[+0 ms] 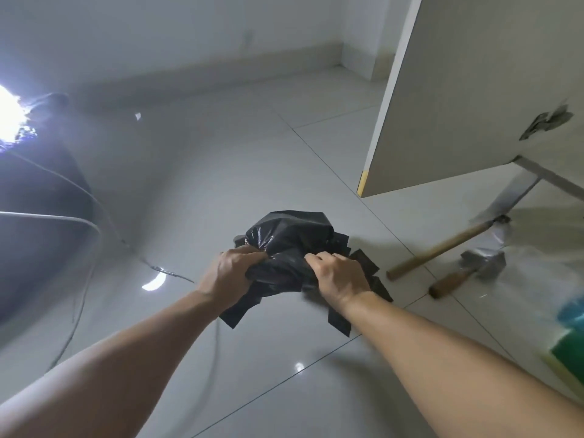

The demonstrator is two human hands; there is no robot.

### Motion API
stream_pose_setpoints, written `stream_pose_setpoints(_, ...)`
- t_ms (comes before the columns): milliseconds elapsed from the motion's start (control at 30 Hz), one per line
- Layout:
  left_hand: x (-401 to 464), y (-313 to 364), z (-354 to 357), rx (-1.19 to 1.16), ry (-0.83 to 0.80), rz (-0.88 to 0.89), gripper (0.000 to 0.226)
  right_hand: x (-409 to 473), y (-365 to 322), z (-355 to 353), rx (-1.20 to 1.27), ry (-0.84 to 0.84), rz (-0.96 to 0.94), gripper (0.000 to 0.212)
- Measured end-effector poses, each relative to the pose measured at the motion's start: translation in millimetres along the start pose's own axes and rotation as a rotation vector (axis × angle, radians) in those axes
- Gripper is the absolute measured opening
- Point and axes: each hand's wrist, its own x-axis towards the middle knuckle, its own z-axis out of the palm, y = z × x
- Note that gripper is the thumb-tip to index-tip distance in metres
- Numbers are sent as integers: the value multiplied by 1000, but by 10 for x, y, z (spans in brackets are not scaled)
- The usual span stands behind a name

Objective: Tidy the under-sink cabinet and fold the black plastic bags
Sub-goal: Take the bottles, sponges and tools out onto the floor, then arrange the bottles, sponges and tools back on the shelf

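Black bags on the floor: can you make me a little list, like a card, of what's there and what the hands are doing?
place: grey tiled floor
black plastic bags: crumpled bundle with flat folded pieces sticking out underneath
left hand: grips the bundle's left side
right hand: grips the bundle's right side
cabinet door: open, upper right
hammers: two wooden-handled ones on the floor, long handle, short handle
cable: runs across the floor, left
bright light: far left

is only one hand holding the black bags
No, both the left hand and the right hand grip the bundle of black plastic bags above the tiled floor.
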Motion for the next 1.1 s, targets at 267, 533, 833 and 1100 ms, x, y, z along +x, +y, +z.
stream_pose_setpoints(267, -140, -215, 771, 121, -144, -10, 56, -139, 202, 382, -5, -443, 201, 82)
stream_pose_setpoints(533, -225, -205, 973, 336, -464, -89, 87, -231, 362, 546, 94, -544, 249, 92)
stream_pose_setpoints(833, -108, 79, 596, 497, -599, -131, 125, -285, 424, 305, 108, -562, 201, 111)
stream_pose_setpoints(1100, 152, 572, 106, 409, -582, -134, 111, -405, 700, -387, 121, -570, 177, 121)
